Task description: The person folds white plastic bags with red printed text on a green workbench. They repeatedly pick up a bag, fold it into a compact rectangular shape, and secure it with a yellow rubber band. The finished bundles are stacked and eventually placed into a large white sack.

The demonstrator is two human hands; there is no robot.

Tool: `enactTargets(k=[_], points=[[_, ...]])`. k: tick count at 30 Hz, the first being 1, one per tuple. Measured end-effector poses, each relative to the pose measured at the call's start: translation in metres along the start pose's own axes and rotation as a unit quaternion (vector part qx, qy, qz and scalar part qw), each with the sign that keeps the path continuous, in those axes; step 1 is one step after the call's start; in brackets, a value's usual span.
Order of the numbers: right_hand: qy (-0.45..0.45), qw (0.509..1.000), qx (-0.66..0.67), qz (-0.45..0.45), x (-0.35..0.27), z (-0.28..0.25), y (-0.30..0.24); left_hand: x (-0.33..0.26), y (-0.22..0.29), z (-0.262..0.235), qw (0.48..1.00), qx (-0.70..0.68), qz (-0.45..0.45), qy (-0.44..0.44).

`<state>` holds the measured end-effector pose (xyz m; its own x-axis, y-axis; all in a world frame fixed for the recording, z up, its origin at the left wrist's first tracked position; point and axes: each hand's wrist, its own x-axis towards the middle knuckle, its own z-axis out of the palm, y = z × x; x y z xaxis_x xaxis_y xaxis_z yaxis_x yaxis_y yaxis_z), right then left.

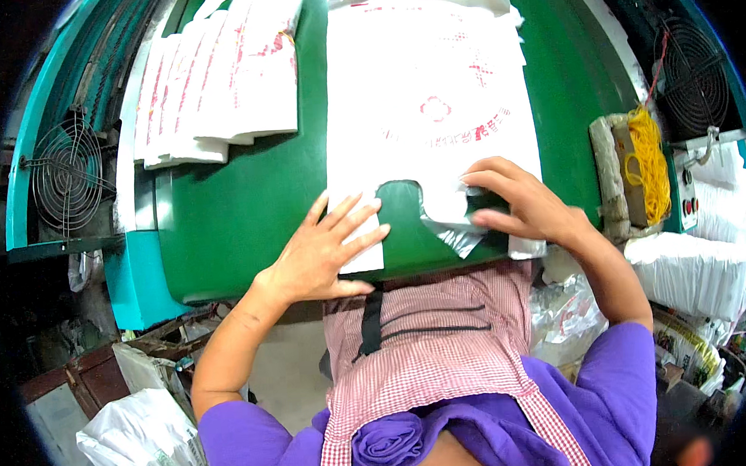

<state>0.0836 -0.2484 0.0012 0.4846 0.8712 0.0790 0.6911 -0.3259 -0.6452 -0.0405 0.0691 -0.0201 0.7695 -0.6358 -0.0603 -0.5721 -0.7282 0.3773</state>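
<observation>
A stack of white plastic vest-style bags (415, 70) with red printing lies flat on the green conveyor belt (213, 233) in front of me. Its two handle strips point toward me, with a rounded cut-out between them. My left hand (319, 248) lies open on the left handle strip, fingers spread. My right hand (519, 196) is over the right strip, thumb and fingers apart and curved around a gap. Beside its fingertips a loose white and greyish flap of plastic (457, 228) is folded up across the cut-out. Part of the right strip is hidden under that hand.
On the belt's left lie overlapping bundles of white bags (222, 89). To the right stands a box with yellow rubber bands (648, 164), near a control box with buttons (689, 204). Fans (71, 177) flank both sides. White bag bundles (687, 271) are piled at right.
</observation>
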Motion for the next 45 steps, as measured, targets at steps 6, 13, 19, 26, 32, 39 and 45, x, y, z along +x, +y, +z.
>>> enactTargets(k=[6, 13, 19, 26, 32, 39, 45], points=[[-0.050, 0.941, -0.315, 0.113, -0.128, 0.034, 0.001, -0.033, -0.003, 0.016, 0.999, 0.023, 0.037, -0.007], [0.142, 0.970, -0.192, 0.045, -0.124, 0.030, 0.008, 0.021, -0.035, -0.004, 0.976, -0.126, -0.003, 0.179], [0.045, 0.977, 0.091, 0.188, -0.047, -0.011, 0.003, 0.128, -0.018, -0.013, 0.985, -0.092, -0.092, 0.111], [0.029, 0.981, -0.084, 0.172, 0.018, 0.032, 0.000, 0.075, 0.021, 0.006, 0.979, 0.089, 0.069, 0.169], [0.120, 0.965, -0.215, 0.092, 0.006, 0.028, 0.020, 0.091, 0.026, 0.024, 0.967, 0.033, 0.073, 0.244], [0.099, 0.985, -0.144, 0.016, 0.021, 0.007, -0.014, 0.144, -0.024, -0.025, 0.964, -0.060, -0.231, 0.114], [0.151, 0.985, -0.079, 0.026, 0.009, 0.039, 0.031, 0.100, 0.015, -0.004, 0.984, 0.088, 0.031, 0.150]])
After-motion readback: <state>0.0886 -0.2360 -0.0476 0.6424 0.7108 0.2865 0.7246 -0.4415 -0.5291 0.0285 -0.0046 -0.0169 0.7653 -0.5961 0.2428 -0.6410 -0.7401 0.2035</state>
